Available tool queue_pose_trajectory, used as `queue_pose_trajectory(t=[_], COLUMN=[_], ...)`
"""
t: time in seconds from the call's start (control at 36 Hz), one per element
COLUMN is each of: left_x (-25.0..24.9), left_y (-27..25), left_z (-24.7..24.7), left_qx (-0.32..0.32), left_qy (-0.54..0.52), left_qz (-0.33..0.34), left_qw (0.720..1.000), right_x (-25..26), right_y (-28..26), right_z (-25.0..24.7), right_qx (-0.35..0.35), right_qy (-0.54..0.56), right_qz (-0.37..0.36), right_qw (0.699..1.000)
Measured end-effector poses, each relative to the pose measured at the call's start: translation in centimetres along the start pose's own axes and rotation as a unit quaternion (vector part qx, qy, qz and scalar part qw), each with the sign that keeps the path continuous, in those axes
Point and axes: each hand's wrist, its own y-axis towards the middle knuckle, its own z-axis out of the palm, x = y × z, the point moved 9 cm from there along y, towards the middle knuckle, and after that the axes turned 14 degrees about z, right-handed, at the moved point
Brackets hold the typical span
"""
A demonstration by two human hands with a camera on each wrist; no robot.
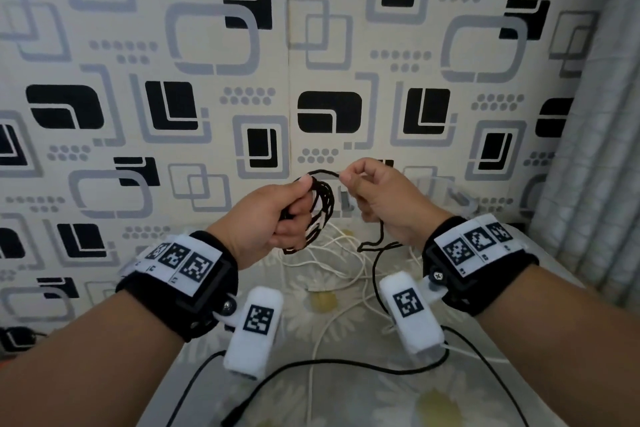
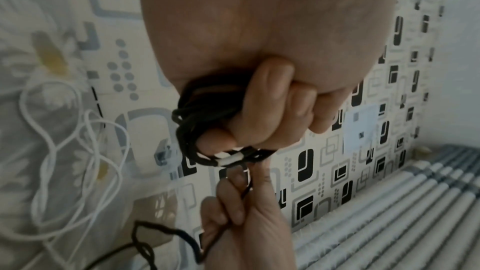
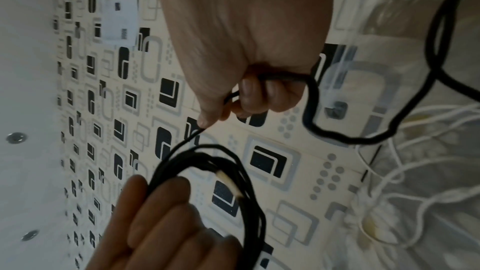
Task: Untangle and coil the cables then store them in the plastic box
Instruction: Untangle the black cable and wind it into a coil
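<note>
My left hand (image 1: 277, 215) grips a coil of black cable (image 1: 320, 215) in several loops, held up in front of the wall. A white connector (image 2: 230, 160) shows in the coil under my left fingers (image 2: 270, 98). My right hand (image 1: 377, 194) pinches the free black strand (image 1: 325, 173) just right of the coil; the tail (image 1: 375, 250) drops from that fist to the table. In the right wrist view the strand (image 3: 182, 143) runs from my right fingers (image 3: 259, 93) into the coil (image 3: 244, 192). A clear plastic box (image 1: 446, 194) stands behind my right hand, mostly hidden.
Tangled white cables (image 1: 332, 263) lie on the daisy-print tablecloth (image 1: 322, 302) below my hands. More black cable (image 1: 346, 362) runs across the table near me. A patterned wall (image 1: 311, 62) rises behind, and a grey curtain (image 1: 595, 149) hangs at the right.
</note>
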Motion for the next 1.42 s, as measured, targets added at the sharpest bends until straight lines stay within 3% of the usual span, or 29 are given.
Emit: queue_pose_trajectory(t=[0.19,0.33,0.47,0.61,0.86,1.0,1.25,1.42], left_x=[-0.7,-0.3,-0.8,-1.0,-2.2,-2.8,-2.1,-1.5], left_y=[0.5,0.7,1.0,1.0,1.2,1.1,0.5,0.7], left_z=[1.1,0.7,-0.7,-2.2,-2.7,-4.1,-7.1,-7.1], left_qx=[-0.018,-0.039,-0.094,-0.139,-0.16,-0.192,-0.29,-0.283], left_qy=[-0.135,-0.192,-0.242,-0.296,-0.322,-0.316,-0.322,-0.267], left_qz=[0.015,0.018,0.042,0.058,0.092,0.124,0.151,0.165], left_qw=[0.991,0.98,0.965,0.943,0.929,0.921,0.889,0.906], right_x=[-1.9,-4.6,-5.6,-5.1,-6.8,-7.4,-5.9,-4.4], right_y=[-0.3,-0.7,-0.7,-0.9,-1.6,-1.5,-1.5,-2.6], right_z=[2.8,5.1,6.3,6.4,8.1,7.4,5.9,6.9], right_qx=[0.065,0.115,0.15,0.132,0.177,0.137,0.083,0.109], right_qy=[0.085,0.189,0.212,0.077,-0.013,-0.024,-0.103,-0.144], right_qz=[0.035,0.133,0.132,0.067,0.059,0.071,0.023,-0.016], right_qw=[0.994,0.966,0.957,0.986,0.982,0.988,0.991,0.983])
